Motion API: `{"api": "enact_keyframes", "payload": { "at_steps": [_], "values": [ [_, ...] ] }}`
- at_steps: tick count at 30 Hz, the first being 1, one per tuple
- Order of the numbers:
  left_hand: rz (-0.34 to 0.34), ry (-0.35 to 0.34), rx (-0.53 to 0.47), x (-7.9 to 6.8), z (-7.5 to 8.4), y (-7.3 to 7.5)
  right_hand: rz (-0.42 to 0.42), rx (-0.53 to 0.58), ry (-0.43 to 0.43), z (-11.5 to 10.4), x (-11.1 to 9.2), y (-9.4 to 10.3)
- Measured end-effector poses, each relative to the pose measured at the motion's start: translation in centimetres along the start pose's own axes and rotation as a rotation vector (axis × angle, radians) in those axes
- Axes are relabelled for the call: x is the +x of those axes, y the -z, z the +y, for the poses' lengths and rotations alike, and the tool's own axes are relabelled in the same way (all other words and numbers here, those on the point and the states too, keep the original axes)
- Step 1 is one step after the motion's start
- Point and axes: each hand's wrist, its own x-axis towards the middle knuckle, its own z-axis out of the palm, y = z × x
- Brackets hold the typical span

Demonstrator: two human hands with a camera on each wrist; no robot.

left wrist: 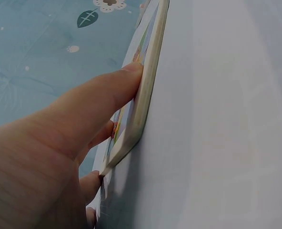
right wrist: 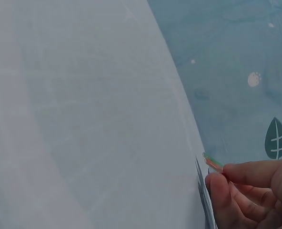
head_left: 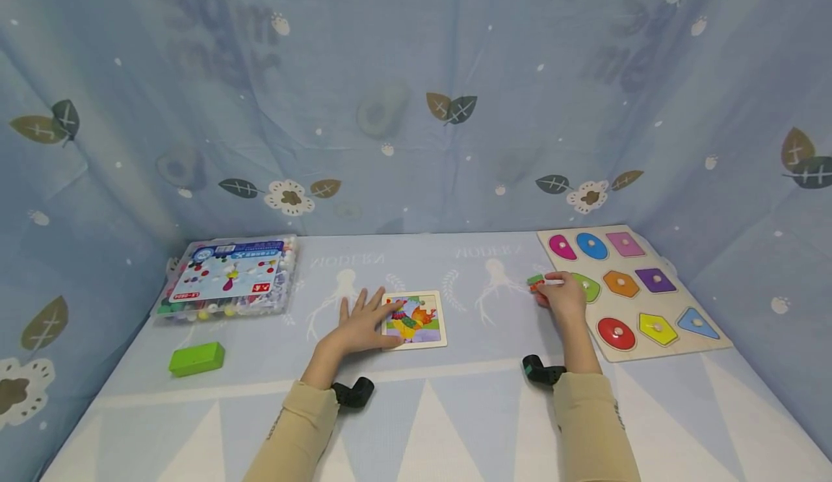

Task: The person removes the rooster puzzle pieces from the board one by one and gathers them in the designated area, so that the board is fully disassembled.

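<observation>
A small framed picture puzzle [head_left: 425, 319] with a colourful bird-like picture lies flat in the middle of the table. My left hand [head_left: 356, 329], fingers spread, rests over its left side. The left wrist view shows the thumb [left wrist: 117, 86] on the near rim of the puzzle, and other fingertips at its left edge. Off to the right, my right hand [head_left: 565, 300] pinches a small green and red puzzle piece [head_left: 535, 282] between thumb and fingers. In the right wrist view the piece [right wrist: 213, 164] sticks out past the fingertips, seen nearly edge-on.
A wooden shape board [head_left: 611, 308] with several coloured knobbed pieces lies at the right, beside the right hand. At the back left is a clear plastic box [head_left: 224, 276] of small coloured parts, with a green block [head_left: 197, 359] in front of it. Patterned curtains [head_left: 416, 70] surround the table.
</observation>
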Motion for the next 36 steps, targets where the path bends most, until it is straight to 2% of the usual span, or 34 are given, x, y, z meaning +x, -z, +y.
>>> {"api": "enact_keyframes", "payload": {
  "at_steps": [7, 21, 29, 36],
  "values": [
    [-0.003, 0.002, 0.001, 0.03, 0.01, 0.09, 0.075, -0.126, 0.037, 0.19, -0.11, 0.07],
    [-0.008, 0.009, -0.001, -0.09, 0.08, 0.07, 0.215, -0.304, 0.098, 0.81, 0.21, 0.05],
    [-0.004, 0.002, -0.002, -0.19, 0.08, 0.11, 0.228, -0.354, 0.134, 0.65, -0.31, -0.04],
    [-0.002, 0.0, -0.001, -0.1, 0.11, 0.16, 0.187, -0.373, 0.127, 0.49, -0.54, -0.04]
  ]
}}
